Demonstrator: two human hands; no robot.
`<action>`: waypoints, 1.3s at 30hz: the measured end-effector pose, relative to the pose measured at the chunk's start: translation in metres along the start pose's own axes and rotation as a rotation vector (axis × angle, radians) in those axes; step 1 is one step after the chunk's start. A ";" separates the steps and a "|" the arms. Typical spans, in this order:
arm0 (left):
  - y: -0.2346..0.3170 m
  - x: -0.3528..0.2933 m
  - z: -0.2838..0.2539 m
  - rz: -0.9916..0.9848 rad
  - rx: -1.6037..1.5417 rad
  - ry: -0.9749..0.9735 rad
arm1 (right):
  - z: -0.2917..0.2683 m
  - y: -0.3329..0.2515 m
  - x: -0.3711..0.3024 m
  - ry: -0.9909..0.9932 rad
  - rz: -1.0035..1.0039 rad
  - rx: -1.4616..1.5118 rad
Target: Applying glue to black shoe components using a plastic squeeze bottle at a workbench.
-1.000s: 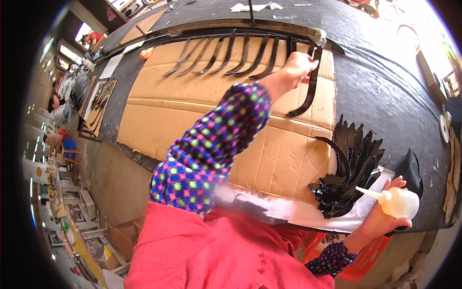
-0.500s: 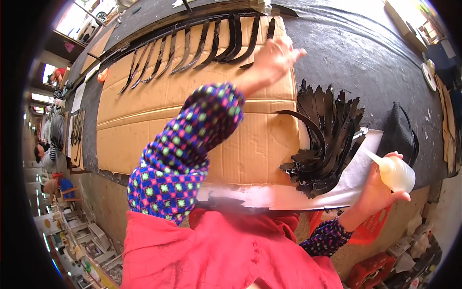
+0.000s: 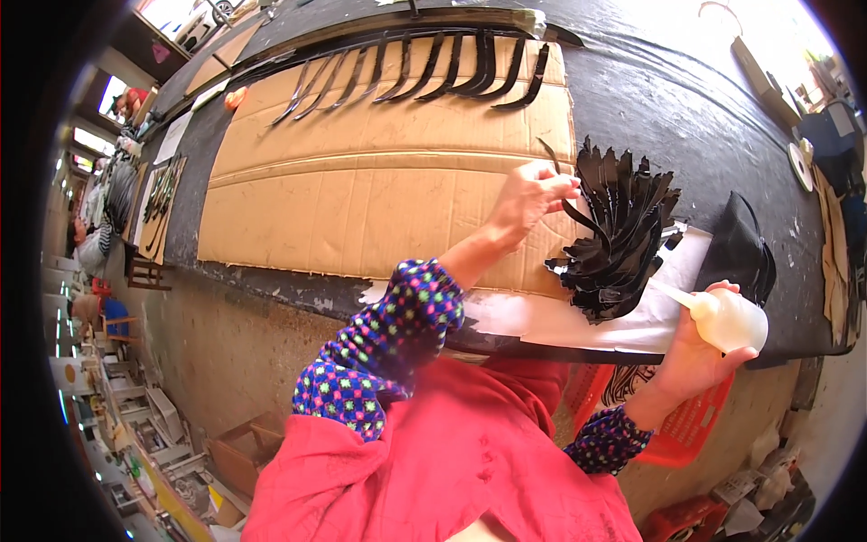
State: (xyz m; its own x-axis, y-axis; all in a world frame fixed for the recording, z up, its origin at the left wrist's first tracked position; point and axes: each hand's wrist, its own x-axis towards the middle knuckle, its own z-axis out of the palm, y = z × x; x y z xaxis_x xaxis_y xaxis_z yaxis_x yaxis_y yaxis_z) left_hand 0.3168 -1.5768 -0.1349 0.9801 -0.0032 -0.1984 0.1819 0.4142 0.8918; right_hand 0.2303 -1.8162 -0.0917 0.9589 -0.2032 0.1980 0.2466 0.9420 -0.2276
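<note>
My left hand [image 3: 528, 203] is closed in a pinch on a curved black strip [image 3: 549, 154], over the right edge of a cardboard sheet [image 3: 361, 208]. Just right of that hand lies a fanned pile of similar black strips [image 3: 623, 208] with jagged ends, on white paper [image 3: 542, 321]. My right hand [image 3: 700, 352] is wrapped round a translucent squeeze bottle [image 3: 736, 321] with pale contents. The bottle is tilted, its thin nozzle pointing left at the near side of the pile. Several curved black strips [image 3: 433, 68] lie side by side along the cardboard's far edge.
A folded black piece of material [image 3: 741, 248] lies right of the pile on the dark table [image 3: 650, 99]. Below the table edge stands a red plastic basket [image 3: 668, 434]. A roll of tape [image 3: 800, 167] is at the far right. Other people are in the background at left.
My left hand has come from the cardboard's far right corner back beside the pile and now pinches a strip. A strip lies flat where it was. The bottle stays in my right hand.
</note>
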 end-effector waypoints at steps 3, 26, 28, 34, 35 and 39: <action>0.023 -0.033 -0.024 0.088 -0.419 0.028 | -0.001 0.006 -0.005 -0.010 0.103 0.120; 0.035 -0.145 -0.123 -0.040 -0.392 0.056 | -0.031 0.122 0.013 0.080 0.374 -0.193; 0.052 -0.162 -0.132 -0.109 -0.266 0.072 | -0.030 0.125 0.013 0.086 0.381 -0.263; 0.050 -0.185 -0.137 -0.103 -0.255 0.180 | -0.027 0.133 0.012 0.060 0.379 -0.339; 0.048 -0.192 -0.144 -0.118 -0.247 0.138 | -0.026 0.133 0.011 0.063 0.384 -0.340; 0.052 -0.209 -0.171 -0.062 -0.174 0.349 | -0.025 0.133 0.009 0.047 0.377 -0.366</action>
State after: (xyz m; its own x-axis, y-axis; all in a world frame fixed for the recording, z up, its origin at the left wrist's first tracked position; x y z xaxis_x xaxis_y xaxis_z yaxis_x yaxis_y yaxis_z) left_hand 0.1075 -1.3990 -0.1165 0.8765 0.2640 -0.4026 0.1941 0.5716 0.7973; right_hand 0.2750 -1.6992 -0.1445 0.9937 0.1120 -0.0023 -0.0914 0.7990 -0.5943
